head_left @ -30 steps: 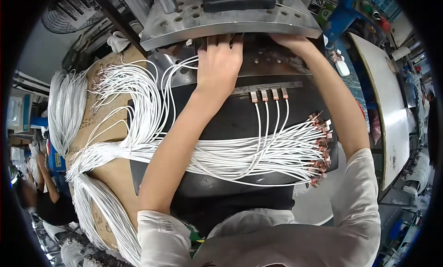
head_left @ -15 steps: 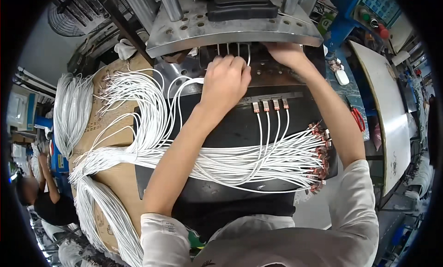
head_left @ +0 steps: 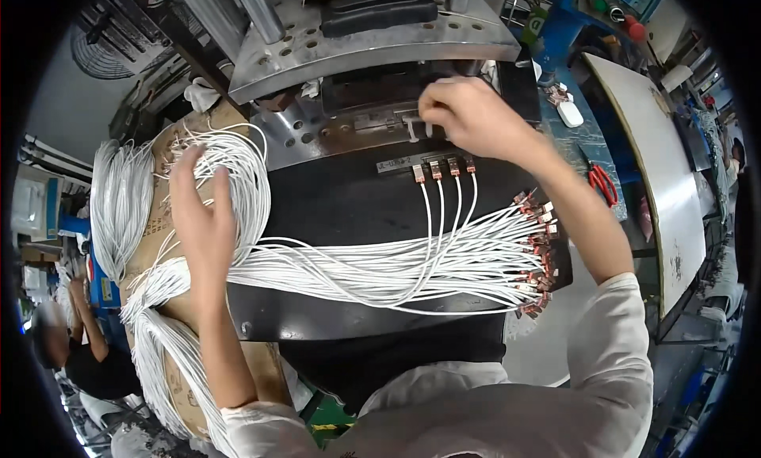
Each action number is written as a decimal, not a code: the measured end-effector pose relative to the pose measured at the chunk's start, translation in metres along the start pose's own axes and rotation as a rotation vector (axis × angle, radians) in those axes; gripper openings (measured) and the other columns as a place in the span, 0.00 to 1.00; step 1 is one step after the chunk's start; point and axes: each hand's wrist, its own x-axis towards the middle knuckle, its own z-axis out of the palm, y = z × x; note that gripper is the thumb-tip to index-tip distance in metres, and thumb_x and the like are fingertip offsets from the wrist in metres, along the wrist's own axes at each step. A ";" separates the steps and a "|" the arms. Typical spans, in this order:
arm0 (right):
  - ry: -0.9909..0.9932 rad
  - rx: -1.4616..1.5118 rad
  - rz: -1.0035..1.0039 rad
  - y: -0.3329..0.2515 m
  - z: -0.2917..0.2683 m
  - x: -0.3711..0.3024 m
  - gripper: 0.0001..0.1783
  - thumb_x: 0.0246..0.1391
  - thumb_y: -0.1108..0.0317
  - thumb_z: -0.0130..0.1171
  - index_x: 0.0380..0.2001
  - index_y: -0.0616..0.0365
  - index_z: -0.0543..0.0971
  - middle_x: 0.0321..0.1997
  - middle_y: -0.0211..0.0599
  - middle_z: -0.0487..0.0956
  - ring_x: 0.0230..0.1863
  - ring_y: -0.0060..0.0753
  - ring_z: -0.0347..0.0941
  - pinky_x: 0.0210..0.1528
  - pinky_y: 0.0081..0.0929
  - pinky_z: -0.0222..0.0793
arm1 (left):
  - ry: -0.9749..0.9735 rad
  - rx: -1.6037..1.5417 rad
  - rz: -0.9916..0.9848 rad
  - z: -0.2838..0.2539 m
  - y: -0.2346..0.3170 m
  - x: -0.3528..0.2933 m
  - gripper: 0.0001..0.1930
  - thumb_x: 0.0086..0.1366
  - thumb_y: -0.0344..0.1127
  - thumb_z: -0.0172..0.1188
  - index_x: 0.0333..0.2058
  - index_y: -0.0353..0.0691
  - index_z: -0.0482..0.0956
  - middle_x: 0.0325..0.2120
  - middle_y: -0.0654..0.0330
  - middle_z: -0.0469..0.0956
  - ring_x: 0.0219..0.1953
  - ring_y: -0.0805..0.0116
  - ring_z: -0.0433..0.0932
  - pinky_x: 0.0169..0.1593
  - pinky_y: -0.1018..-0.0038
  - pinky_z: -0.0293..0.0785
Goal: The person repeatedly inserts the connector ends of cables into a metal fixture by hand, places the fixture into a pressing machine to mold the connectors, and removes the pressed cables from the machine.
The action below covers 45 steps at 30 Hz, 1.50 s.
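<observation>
My left hand (head_left: 204, 216) is open over a looped bundle of white cables (head_left: 252, 169) on the left, its fingers spread and holding nothing. At the press's front edge, my right hand (head_left: 476, 117) is closed, its fingertips pinching a small white plastic piece (head_left: 412, 130) with short prongs. Just nearer to me, several USB plugs (head_left: 437, 171) on white cables lie in a row beside a small metal label plate (head_left: 395, 166). A thick bundle of white cables (head_left: 341, 272) runs across the black work surface (head_left: 317, 196), with its plug ends (head_left: 539, 260) gathered at the right.
A heavy steel press plate (head_left: 372, 58) on round posts overhangs the back, with a black block (head_left: 379, 13) on top. Red-handled pliers (head_left: 602, 185) and a white mouse-shaped object (head_left: 569, 114) lie on the blue bench at right. Another person (head_left: 87, 355) works at far left.
My left hand has left the press and moved left over the looped cables, its fingers spreading. My right hand has come out from under the press plate, toward me. The view has shifted slightly.
</observation>
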 end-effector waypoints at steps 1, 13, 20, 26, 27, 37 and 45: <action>-0.008 0.010 0.000 0.005 -0.015 -0.011 0.13 0.55 0.67 0.65 0.41 0.63 0.83 0.34 0.45 0.81 0.41 0.51 0.77 0.47 0.41 0.71 | -0.099 0.003 0.011 -0.011 0.018 -0.020 0.17 0.67 0.34 0.62 0.51 0.34 0.76 0.51 0.48 0.77 0.56 0.51 0.74 0.61 0.61 0.66; -0.249 0.106 0.253 -0.009 -0.008 -0.062 0.16 0.63 0.72 0.56 0.52 0.65 0.76 0.46 0.44 0.79 0.46 0.38 0.75 0.49 0.32 0.69 | -0.524 -0.195 0.405 0.081 0.161 -0.064 0.22 0.63 0.49 0.66 0.41 0.32 0.80 0.42 0.48 0.76 0.47 0.50 0.74 0.48 0.58 0.72; -0.007 0.437 0.313 0.027 0.011 0.008 0.16 0.64 0.70 0.55 0.54 0.63 0.76 0.49 0.42 0.79 0.49 0.38 0.74 0.54 0.31 0.69 | -0.610 -0.179 0.373 0.085 0.152 -0.045 0.18 0.64 0.44 0.64 0.27 0.32 0.79 0.27 0.50 0.77 0.33 0.51 0.77 0.38 0.63 0.76; 0.337 0.407 -0.039 0.162 0.039 0.075 0.18 0.63 0.61 0.59 0.52 0.57 0.78 0.54 0.38 0.79 0.56 0.36 0.72 0.57 0.34 0.69 | -0.265 -0.201 0.435 0.154 0.117 0.032 0.14 0.63 0.37 0.60 0.22 0.34 0.79 0.23 0.49 0.79 0.29 0.48 0.80 0.36 0.58 0.79; 0.428 0.489 -0.272 0.178 0.044 0.076 0.19 0.62 0.60 0.60 0.52 0.56 0.78 0.54 0.38 0.79 0.57 0.35 0.72 0.57 0.34 0.69 | -0.341 -0.160 0.360 0.154 0.114 0.037 0.14 0.64 0.38 0.59 0.23 0.34 0.80 0.24 0.48 0.80 0.30 0.47 0.80 0.37 0.57 0.78; 0.101 -0.460 0.178 0.107 0.016 0.070 0.22 0.60 0.55 0.62 0.52 0.55 0.78 0.55 0.36 0.79 0.54 0.40 0.75 0.59 0.35 0.69 | -0.530 -0.051 0.177 0.163 0.096 0.054 0.15 0.61 0.43 0.59 0.26 0.34 0.82 0.23 0.47 0.82 0.27 0.45 0.82 0.33 0.53 0.80; 0.087 0.027 0.235 0.008 0.018 0.035 0.23 0.61 0.61 0.62 0.58 0.56 0.75 0.58 0.41 0.77 0.51 0.38 0.75 0.55 0.34 0.70 | -0.176 0.035 0.425 0.130 0.085 0.026 0.17 0.59 0.44 0.68 0.37 0.37 0.81 0.35 0.52 0.80 0.37 0.53 0.80 0.43 0.62 0.78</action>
